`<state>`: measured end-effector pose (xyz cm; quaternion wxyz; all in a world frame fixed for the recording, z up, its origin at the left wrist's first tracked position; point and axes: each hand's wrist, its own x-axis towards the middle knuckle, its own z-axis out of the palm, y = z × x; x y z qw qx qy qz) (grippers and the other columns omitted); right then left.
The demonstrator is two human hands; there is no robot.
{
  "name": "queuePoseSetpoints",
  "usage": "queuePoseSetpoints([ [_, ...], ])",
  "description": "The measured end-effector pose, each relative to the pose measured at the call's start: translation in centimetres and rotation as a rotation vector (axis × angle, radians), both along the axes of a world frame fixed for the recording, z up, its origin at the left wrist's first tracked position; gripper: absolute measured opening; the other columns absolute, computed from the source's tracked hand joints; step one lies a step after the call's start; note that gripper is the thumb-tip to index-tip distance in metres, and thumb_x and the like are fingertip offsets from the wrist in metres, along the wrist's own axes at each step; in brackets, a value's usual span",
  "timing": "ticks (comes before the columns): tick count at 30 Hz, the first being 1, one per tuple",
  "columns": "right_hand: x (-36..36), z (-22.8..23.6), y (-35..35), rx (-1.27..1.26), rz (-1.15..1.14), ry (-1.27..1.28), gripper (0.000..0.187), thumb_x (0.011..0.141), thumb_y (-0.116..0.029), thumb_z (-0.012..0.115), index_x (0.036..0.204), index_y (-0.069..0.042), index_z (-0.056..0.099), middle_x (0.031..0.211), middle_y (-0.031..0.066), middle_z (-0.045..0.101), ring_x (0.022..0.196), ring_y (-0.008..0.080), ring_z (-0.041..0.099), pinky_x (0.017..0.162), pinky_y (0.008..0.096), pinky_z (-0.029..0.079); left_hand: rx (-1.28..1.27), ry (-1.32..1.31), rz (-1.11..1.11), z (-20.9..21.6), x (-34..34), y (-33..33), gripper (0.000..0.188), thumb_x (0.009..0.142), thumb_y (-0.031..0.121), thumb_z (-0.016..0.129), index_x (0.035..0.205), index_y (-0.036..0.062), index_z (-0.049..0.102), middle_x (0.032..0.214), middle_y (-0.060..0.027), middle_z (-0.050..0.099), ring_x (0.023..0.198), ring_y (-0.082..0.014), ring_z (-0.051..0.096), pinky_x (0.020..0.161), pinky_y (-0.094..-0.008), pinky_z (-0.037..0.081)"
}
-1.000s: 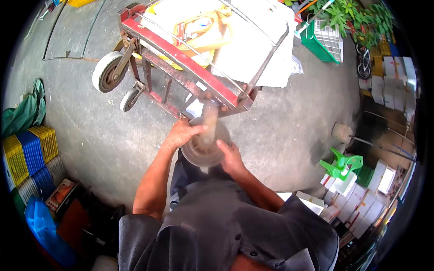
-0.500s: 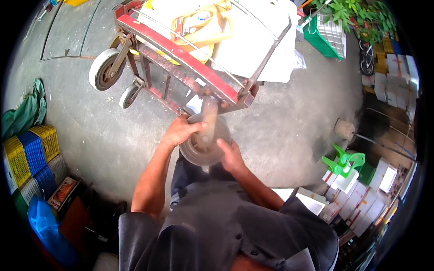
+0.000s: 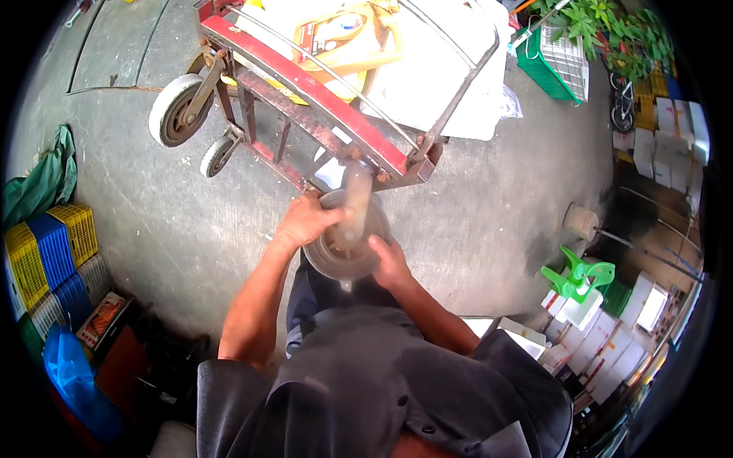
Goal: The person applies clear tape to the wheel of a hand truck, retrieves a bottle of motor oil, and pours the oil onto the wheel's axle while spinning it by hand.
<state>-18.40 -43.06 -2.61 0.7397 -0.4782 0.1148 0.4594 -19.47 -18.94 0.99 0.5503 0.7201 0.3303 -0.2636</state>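
A red metal cart stands tipped up in front of me, its underside and casters toward me. My left hand grips the upper left rim of a caster wheel, thumb lying across the wheel's face. On the lower right rim, my right hand holds the same wheel with its thumb in front; its other fingers are mostly hidden behind. A pale fork bracket runs from the cart frame down to the wheel's hub. Its surface looks hazy. Two more caster wheels, one large and one small, stick out at the left.
An orange plastic jug and white sheeting lie beyond the cart's frame. Stacked yellow and blue crates stand at left. A green crate, a green stool and white boxes are at right.
The view has shifted slightly, so the cart appears a little lower and further right. Both hands keep their places on the wheel.
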Motion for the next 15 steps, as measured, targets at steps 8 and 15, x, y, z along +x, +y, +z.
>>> queuePoseSetpoints([
  [8,1.0,4.0,1.6,-0.063,0.029,0.034,0.054,0.094,-0.016,0.056,0.14,0.005,0.038,0.133,0.0148,0.053,0.12,0.0235,0.053,0.102,0.0375,0.042,-0.224,-0.014,0.135,-1.0,-0.8,0.4,0.074,0.072,0.048,0.077,0.114,-0.011,0.061,0.102,-0.0205,0.069,0.095,-0.0246,0.066,0.084,-0.0348,0.052],
  [15,2.8,1.8,0.3,-0.104,0.079,0.103,0.06,0.093,-0.02,0.064,0.139,0.008,0.038,0.129,0.0202,0.055,0.115,0.0254,0.058,0.095,0.0377,0.049,-0.124,-0.017,0.041,0.1,0.2,0.2,0.074,0.076,0.047,0.074,0.121,-0.0102,0.058,0.113,-0.0224,0.066,0.103,-0.0269,0.064,0.089,-0.0357,0.05],
])
